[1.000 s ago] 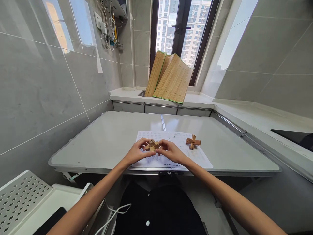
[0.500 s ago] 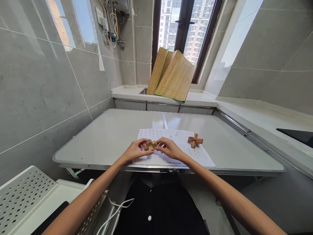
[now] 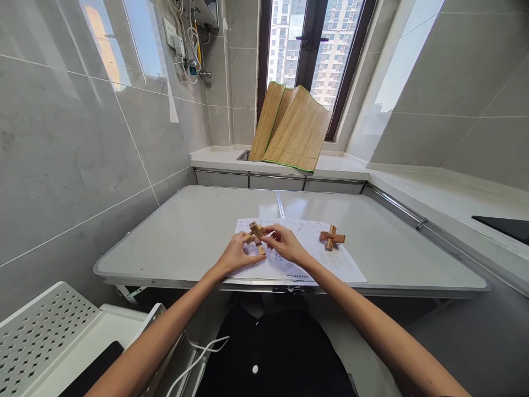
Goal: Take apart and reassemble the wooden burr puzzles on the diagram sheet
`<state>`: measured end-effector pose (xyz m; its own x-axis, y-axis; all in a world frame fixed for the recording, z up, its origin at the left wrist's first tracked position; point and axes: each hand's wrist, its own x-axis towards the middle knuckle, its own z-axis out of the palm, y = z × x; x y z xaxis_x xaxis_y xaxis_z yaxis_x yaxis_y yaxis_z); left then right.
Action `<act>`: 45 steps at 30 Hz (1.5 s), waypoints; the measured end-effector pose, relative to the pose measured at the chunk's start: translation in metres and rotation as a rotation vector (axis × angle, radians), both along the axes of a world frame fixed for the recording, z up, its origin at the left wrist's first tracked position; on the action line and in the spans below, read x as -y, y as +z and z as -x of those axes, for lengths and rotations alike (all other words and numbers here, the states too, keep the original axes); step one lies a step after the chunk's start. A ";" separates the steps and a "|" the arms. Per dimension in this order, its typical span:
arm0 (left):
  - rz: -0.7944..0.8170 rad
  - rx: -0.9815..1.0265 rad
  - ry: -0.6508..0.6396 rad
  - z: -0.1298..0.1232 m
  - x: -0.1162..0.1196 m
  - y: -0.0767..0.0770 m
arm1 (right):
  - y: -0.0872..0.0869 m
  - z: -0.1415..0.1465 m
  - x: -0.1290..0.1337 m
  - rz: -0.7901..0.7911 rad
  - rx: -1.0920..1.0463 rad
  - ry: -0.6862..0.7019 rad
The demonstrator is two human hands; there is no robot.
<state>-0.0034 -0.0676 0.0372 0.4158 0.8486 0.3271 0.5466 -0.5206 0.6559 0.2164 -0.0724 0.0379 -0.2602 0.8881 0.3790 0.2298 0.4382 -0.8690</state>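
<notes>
A light wooden interlocking puzzle [image 3: 257,231] is held between my two hands above a printed paper sheet [image 3: 308,251]. My left hand [image 3: 238,255] grips its lower left side, thumb at the bottom end of a block. My right hand [image 3: 282,242] pinches the puzzle's right side with thumb and fingers. To the right, a darker reddish-brown wooden cross puzzle [image 3: 332,238] lies on the sheet's right edge, touched by neither hand.
The pale folding table [image 3: 198,220] has a metal edge near my body. Behind it, a bamboo mat [image 3: 300,129] leans by the window on a white ledge. A white perforated rack [image 3: 49,325] stands at lower left, with a white cable [image 3: 194,361] beside it.
The puzzle in my hands has been turned, with one block now pointing down and another up. My left hand has shifted slightly right and its thumb sits lower on the block.
</notes>
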 end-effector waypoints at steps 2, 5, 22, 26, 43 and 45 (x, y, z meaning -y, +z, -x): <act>-0.057 -0.023 0.094 0.000 -0.008 -0.005 | -0.006 -0.001 -0.004 0.010 0.005 -0.042; -0.103 -0.061 0.214 0.004 -0.021 -0.012 | -0.019 -0.003 -0.011 0.039 0.009 -0.099; -0.235 -0.040 0.013 0.014 -0.019 0.001 | -0.019 -0.006 -0.012 0.127 0.039 0.010; -0.254 -0.023 0.015 0.020 -0.015 0.004 | -0.007 -0.007 -0.001 0.166 0.070 0.172; -0.357 -0.287 0.291 0.032 -0.002 0.002 | -0.016 0.014 -0.028 0.129 0.445 -0.324; -0.352 -0.316 0.257 0.029 -0.002 0.000 | -0.015 0.020 -0.029 0.119 0.483 -0.332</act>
<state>-0.0322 -0.0658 0.0371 0.3335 0.7972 0.5032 0.8276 -0.5032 0.2488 0.1966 -0.0435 0.0224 -0.0795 0.9804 0.1802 0.7192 0.1816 -0.6707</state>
